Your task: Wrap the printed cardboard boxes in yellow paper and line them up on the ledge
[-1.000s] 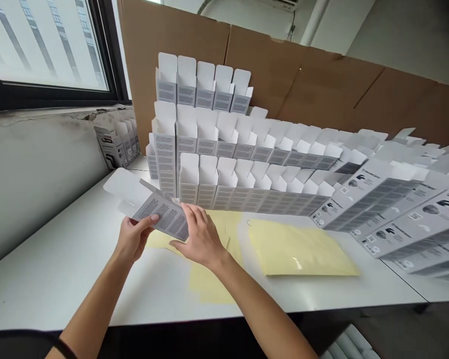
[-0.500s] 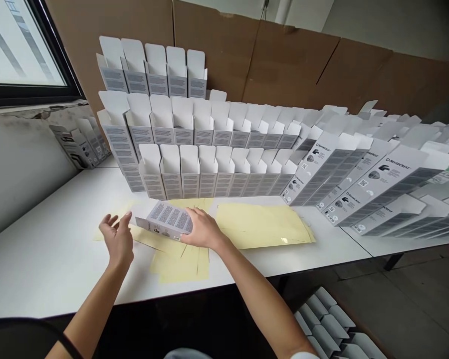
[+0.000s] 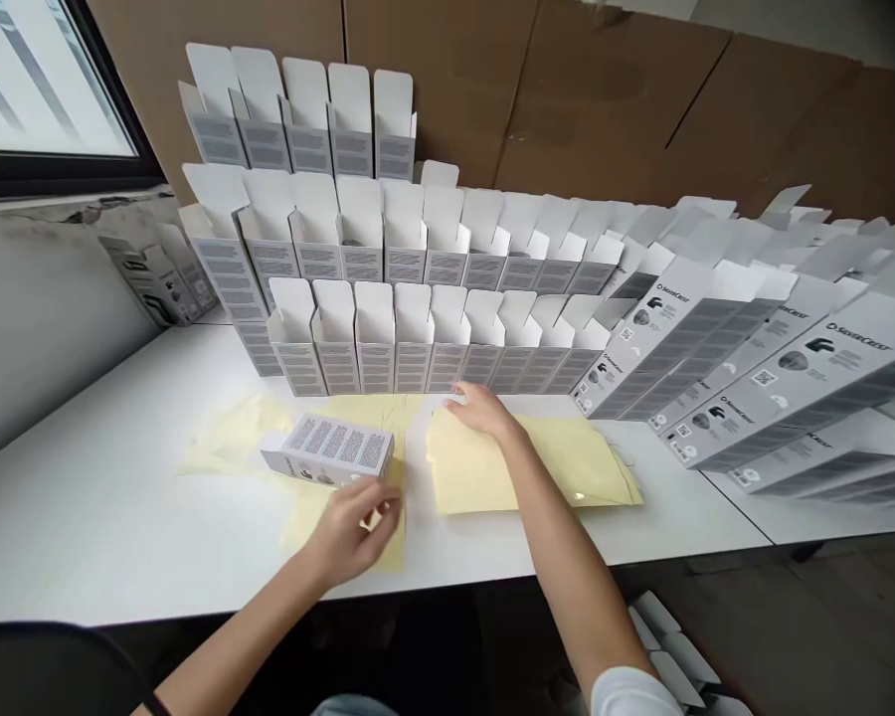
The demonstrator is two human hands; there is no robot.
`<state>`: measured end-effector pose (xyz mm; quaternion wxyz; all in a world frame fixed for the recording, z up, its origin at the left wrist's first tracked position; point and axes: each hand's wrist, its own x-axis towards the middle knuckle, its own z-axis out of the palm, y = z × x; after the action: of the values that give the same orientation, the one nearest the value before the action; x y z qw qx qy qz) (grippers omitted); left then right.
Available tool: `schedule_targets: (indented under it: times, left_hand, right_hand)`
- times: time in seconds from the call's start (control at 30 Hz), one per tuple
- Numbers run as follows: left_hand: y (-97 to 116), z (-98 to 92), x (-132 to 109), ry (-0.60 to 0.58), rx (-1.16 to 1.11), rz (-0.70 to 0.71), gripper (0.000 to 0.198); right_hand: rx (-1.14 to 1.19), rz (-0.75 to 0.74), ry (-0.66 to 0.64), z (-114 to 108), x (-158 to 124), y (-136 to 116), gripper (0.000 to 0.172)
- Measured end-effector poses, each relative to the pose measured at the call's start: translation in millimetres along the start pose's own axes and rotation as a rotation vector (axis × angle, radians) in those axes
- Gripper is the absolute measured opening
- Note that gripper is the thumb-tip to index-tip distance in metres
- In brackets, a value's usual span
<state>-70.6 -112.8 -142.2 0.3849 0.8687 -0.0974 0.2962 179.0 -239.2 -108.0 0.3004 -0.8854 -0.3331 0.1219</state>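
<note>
A grey-and-white carton [image 3: 335,445] lies on its side on loose yellow sheets [image 3: 305,517], its printed text panel facing up. Just below the carton's right end is my left hand [image 3: 358,527], fingers loosely curled with a gap at the thumb and nothing seen in them. My right hand [image 3: 484,410] is stretched out over the left part of a stack of yellow sheets [image 3: 522,477], close to the front row of upright cartons [image 3: 377,363]. Its fingers are apart and hold nothing that I can see.
Further rows of open-topped cartons [image 3: 313,254] stand behind, with taller printed cartons [image 3: 641,328] leaning at the right. A brown cardboard wall [image 3: 447,99] backs the white table [image 3: 156,517]. More cartons [image 3: 678,656] sit below the table's front edge.
My right hand has let go of the carton and moved right towards the front row. My left hand has come right and down to the carton's near side. The carton now rests on the sheets.
</note>
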Motion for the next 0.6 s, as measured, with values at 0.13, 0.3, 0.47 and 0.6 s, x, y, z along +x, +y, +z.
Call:
schedule_targets:
  times: [0.13, 0.3, 0.47, 0.6]
  left_hand:
    - [12, 36.0, 20, -0.022, -0.119, -0.295, 0.011]
    - [-8, 65.7, 53, 0.051, -0.015, -0.401, 0.049]
    - [-28, 74.6, 65, 0.115, -0.157, -0.464, 0.054]
    - [-24, 74.5, 62, 0.012, -0.346, -0.453, 0.047]
  right_hand:
    - [-0.004, 0.019, -0.057, 3, 9, 25, 0.033]
    - [0.114, -0.16, 0.041, -1, -3, 25, 0.028]
    - [0.259, -0.322, 0.302, -21, -15, 24, 0.024]
    - [0.274, -0.318, 0.448, -31, -22, 27, 0.026]
